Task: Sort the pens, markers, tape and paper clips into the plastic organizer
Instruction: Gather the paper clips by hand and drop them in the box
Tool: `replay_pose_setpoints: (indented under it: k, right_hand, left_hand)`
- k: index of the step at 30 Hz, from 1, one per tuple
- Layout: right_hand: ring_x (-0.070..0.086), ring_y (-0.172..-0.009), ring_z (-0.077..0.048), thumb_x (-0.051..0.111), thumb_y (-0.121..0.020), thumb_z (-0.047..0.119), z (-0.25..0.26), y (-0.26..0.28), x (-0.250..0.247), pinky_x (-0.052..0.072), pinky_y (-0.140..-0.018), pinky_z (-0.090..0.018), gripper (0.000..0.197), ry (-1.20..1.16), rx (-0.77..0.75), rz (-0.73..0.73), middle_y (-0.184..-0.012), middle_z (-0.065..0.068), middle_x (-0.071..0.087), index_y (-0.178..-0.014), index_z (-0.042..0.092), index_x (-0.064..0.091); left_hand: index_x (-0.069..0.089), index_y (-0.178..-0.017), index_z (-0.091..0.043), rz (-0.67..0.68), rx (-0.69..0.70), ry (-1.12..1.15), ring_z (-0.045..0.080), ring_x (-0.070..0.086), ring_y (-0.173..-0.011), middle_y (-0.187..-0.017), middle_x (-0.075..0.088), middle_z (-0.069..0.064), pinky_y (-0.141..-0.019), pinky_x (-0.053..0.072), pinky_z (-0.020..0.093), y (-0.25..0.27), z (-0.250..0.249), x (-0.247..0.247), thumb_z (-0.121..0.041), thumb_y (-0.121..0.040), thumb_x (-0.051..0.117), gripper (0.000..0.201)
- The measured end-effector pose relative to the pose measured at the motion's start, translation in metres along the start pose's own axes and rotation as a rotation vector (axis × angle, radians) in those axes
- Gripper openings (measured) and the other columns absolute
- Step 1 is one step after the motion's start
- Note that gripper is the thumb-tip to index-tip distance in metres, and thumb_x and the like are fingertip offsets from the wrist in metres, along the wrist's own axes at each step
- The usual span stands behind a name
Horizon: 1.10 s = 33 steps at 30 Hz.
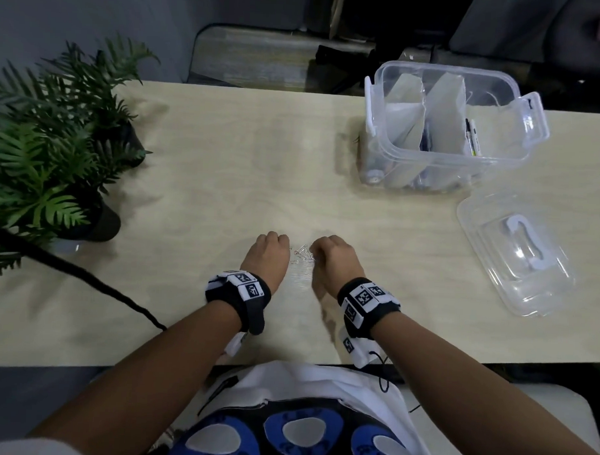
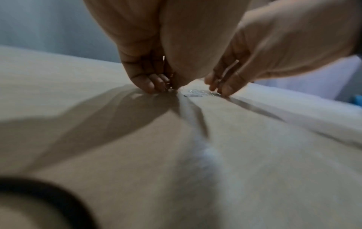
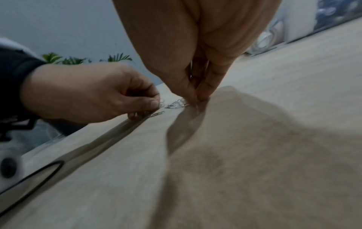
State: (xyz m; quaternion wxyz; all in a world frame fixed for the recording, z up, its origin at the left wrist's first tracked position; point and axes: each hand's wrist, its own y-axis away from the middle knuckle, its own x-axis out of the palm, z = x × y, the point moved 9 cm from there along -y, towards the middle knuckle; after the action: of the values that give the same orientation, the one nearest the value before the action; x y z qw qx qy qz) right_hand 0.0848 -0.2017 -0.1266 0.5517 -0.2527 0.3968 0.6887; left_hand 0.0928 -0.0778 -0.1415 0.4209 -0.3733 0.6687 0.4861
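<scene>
Paper clips (image 1: 301, 254): small loose cluster of silver wire clips lying flat on the table (image 1: 226, 163), near its front edge and about mid-width; long axes mixed, no common heading; one clip (image 3: 157, 113) lies apart on the left hand's side, its long axis slanting toward the rest of the cluster.

Left hand (image 1: 267, 256): knuckles up at the cluster's left side; fingers curled down with tips on the tabletop, thumb and forefinger closed together at clips at the cluster's edge (image 3: 161, 101); whether a clip is actually lifted cannot be told.

Right hand (image 1: 335, 259): at the cluster's right side; fingers point down, thumb and forefinger tips pinched together on the table against the nearest clips (image 3: 179, 103).

Plastic organizer (image 1: 451, 130): clear tub, open, at the far right of the table, well apart from the hands; grey upright dividers (image 1: 445, 110) inside; pens (image 1: 472, 136) stand in the right-hand compartment, long axes near upright and leaning.

Lid (image 1: 515, 255): clear, handle side up, near the right edge, just in front of the organizer.

Potted plants (image 1: 53, 143): along the left edge.

Open room: bare tabletop lies between hands and organizer, and between hands and plants.
</scene>
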Motion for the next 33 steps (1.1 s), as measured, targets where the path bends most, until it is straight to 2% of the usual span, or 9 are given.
replay_pose_setpoints:
  k: [2, 7, 10, 13, 19, 22, 26, 30, 33]
  right_hand:
    - [0.059, -0.084, -0.027, 0.067, -0.082, 0.01, -0.009, -0.001, -0.004, 0.048, -0.076, -0.03, 0.015, 0.008, 0.047, 0.034, -0.098, -0.011, 0.06, -0.097, 0.005, 0.069]
    - [0.061, -0.09, -0.03, 0.069, -0.085, 0.018, -0.013, 0.0, -0.001, 0.049, -0.078, -0.03, 0.017, 0.094, 0.131, 0.109, -0.101, -0.012, 0.062, -0.097, 0.007, 0.071]
    - [0.062, -0.094, -0.031, 0.06, -0.086, 0.011, -0.008, 0.001, 0.005, 0.052, -0.081, -0.033, 0.016, 0.102, 0.152, 0.13, -0.102, -0.012, 0.063, -0.096, 0.009, 0.072]
    - [0.062, -0.089, -0.034, 0.055, -0.084, 0.008, -0.003, -0.002, 0.011, 0.05, -0.075, -0.033, 0.017, 0.152, 0.155, 0.158, -0.098, -0.015, 0.062, -0.092, 0.005, 0.07]
    - [0.061, -0.086, -0.036, 0.054, -0.08, 0.008, 0.005, -0.006, 0.019, 0.046, -0.072, -0.033, 0.019, 0.264, 0.032, 0.182, -0.095, -0.02, 0.063, -0.093, -0.002, 0.064]
    - [0.061, -0.082, -0.035, 0.055, -0.077, 0.01, 0.002, -0.007, 0.016, 0.044, -0.065, -0.031, 0.017, 0.252, 0.034, 0.195, -0.091, -0.016, 0.063, -0.088, 0.003, 0.067]
    - [0.06, -0.075, -0.032, 0.056, -0.074, 0.012, -0.001, -0.006, 0.008, 0.048, -0.061, -0.03, 0.01, 0.125, 0.08, 0.189, -0.079, -0.009, 0.066, -0.079, 0.012, 0.063]
    - [0.061, -0.077, -0.031, 0.055, -0.08, 0.012, 0.005, -0.008, 0.008, 0.048, -0.063, -0.031, 0.014, 0.087, 0.058, 0.187, -0.082, -0.008, 0.068, -0.089, 0.015, 0.065]
    - [0.06, -0.081, -0.035, 0.055, -0.084, 0.015, 0.006, -0.008, 0.013, 0.048, -0.066, -0.034, 0.014, 0.13, 0.05, 0.183, -0.086, -0.012, 0.067, -0.092, 0.012, 0.066]
  left_hand:
    - [0.059, -0.105, -0.007, 0.003, -0.03, 0.117, 0.031, 0.056, -0.095, -0.101, 0.059, 0.012, -0.074, 0.045, 0.036, -0.002, 0.012, 0.0, -0.003, -0.093, 0.05, 0.015]
    - [0.066, -0.104, -0.013, 0.006, -0.035, 0.211, 0.029, 0.058, -0.092, -0.098, 0.062, 0.009, -0.075, 0.048, 0.037, -0.003, 0.016, 0.0, -0.02, -0.1, 0.048, 0.02]
    - [0.062, -0.108, -0.011, 0.016, 0.014, 0.117, 0.029, 0.055, -0.098, -0.105, 0.06, 0.009, -0.076, 0.045, 0.036, -0.002, 0.009, 0.003, -0.01, -0.096, 0.049, 0.018]
    - [0.056, -0.111, -0.01, 0.002, 0.005, 0.078, 0.028, 0.052, -0.101, -0.11, 0.056, 0.009, -0.082, 0.043, 0.035, 0.001, 0.011, 0.005, -0.001, -0.089, 0.051, 0.025]
    - [0.055, -0.103, -0.01, -0.063, -0.032, 0.31, 0.029, 0.055, -0.091, -0.1, 0.061, 0.009, -0.073, 0.041, 0.033, 0.008, 0.016, -0.006, 0.002, -0.091, 0.048, 0.019]
    - [0.057, -0.096, -0.013, -0.074, -0.044, 0.417, 0.027, 0.055, -0.083, -0.09, 0.064, 0.006, -0.067, 0.037, 0.032, 0.011, 0.021, -0.011, -0.011, -0.097, 0.048, 0.009]
    - [0.07, -0.098, -0.017, -0.039, -0.02, 0.42, 0.027, 0.06, -0.087, -0.091, 0.07, 0.006, -0.071, 0.041, 0.03, 0.012, 0.021, -0.006, -0.022, -0.097, 0.054, 0.016]
    - [0.07, -0.097, -0.015, 0.017, 0.02, 0.346, 0.032, 0.06, -0.086, -0.089, 0.063, 0.011, -0.068, 0.038, 0.03, 0.008, 0.013, 0.002, -0.023, -0.097, 0.054, 0.018]
    - [0.069, -0.1, -0.015, 0.028, 0.032, 0.312, 0.032, 0.06, -0.09, -0.097, 0.061, 0.01, -0.069, 0.036, 0.028, 0.007, 0.01, 0.006, -0.02, -0.097, 0.053, 0.018]
